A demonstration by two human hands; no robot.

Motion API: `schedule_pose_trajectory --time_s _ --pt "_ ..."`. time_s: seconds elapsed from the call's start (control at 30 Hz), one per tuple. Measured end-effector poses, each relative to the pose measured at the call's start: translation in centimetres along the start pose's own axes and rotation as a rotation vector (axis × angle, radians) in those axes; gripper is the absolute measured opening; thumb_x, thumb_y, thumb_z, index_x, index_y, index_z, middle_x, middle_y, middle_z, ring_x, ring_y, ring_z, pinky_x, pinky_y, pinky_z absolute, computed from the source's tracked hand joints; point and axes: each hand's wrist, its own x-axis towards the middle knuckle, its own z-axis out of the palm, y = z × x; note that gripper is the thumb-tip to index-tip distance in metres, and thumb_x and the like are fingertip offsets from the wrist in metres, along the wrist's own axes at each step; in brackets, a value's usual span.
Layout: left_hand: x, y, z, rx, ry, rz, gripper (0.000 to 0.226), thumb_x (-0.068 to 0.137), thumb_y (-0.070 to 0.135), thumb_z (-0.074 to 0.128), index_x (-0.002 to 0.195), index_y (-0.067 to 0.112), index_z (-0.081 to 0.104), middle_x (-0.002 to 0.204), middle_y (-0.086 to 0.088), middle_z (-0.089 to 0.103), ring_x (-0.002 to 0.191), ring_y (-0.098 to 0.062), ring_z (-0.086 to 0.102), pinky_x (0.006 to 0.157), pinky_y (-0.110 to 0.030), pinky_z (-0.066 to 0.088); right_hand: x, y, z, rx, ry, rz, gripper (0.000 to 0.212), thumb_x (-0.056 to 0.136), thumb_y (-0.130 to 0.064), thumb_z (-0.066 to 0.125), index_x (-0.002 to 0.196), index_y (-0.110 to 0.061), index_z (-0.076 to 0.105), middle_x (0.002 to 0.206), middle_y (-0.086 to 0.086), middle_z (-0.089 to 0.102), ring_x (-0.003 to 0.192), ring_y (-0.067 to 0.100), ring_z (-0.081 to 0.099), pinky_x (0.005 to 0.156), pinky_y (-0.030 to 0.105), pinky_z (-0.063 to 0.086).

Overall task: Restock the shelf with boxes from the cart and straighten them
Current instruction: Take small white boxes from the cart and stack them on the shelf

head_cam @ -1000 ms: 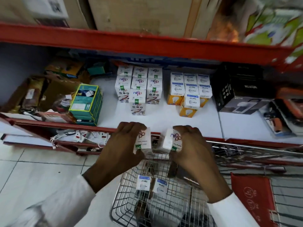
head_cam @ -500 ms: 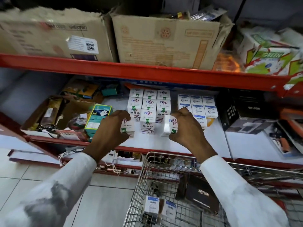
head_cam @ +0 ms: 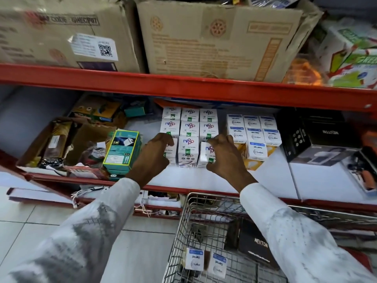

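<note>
Small white cardboard boxes (head_cam: 188,151) now form the front row on the white shelf board (head_cam: 271,176), where half a second ago two were carried in the air. Left hand (head_cam: 152,158) clasps the box at nine o'clock of the middle one; right hand (head_cam: 225,158) clasps the tilted box (head_cam: 206,154) at three o'clock.

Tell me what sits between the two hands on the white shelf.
In the head view, one upright white Nippo box stands between the left hand and the right hand, each holding a similar box.
</note>
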Motion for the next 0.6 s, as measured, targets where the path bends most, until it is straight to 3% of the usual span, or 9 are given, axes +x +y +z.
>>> schedule_pose_trajectory --time_s 0.2,0.4,0.5,0.6 --pt "0.2 -0.2 0.9 -0.034 -0.005 -0.006 0.051 0.065 -0.012 0.069 0.106 0.016 0.056 0.124 -0.010 0.063 0.101 -0.035 0.065 0.076 -0.041 0.058 0.9 0.0 0.1 0.021 -0.025 -0.002 0.078 0.068 -0.023 0.081 0.139 -0.011 0.050 0.134 0.007 0.052 0.126 0.029 0.042 0.102 0.037 0.044" --pt "-0.1 -0.4 1.3 -0.037 0.026 0.013 0.050 0.071 -0.014 0.065 0.113 0.013 0.058 0.134 -0.011 0.061 0.108 -0.038 0.066 0.085 -0.043 0.057 0.5 0.5 0.9 0.053 0.030 -0.012 0.065 0.074 -0.006 0.073 0.136 -0.011 0.054 0.137 0.006 0.053 0.126 0.027 0.050 0.100 0.037 0.051" --pt "-0.6 -0.7 1.4 -0.006 0.004 -0.010 0.058 0.074 -0.009 0.066 0.127 0.013 0.058 0.152 -0.012 0.048 0.125 -0.039 0.058 0.101 -0.046 0.052 -0.5 0.6 1.0 0.039 0.032 -0.017 0.071 0.075 -0.006 0.072 0.142 -0.011 0.049 0.144 0.006 0.049 0.133 0.027 0.045 0.103 0.040 0.050" --pt "-2.3 -0.3 1.5 0.080 -0.011 -0.032 0.072 0.080 0.008 0.071 0.145 0.017 0.042 0.163 -0.012 0.030 0.139 -0.045 0.042 0.107 -0.055 0.046 -3.1 0.5 1.1 0.030 0.072 -0.040 0.078 0.078 -0.014 0.071 0.149 -0.012 0.038 0.156 0.008 0.038 0.140 0.030 0.037 0.106 0.042 0.048"
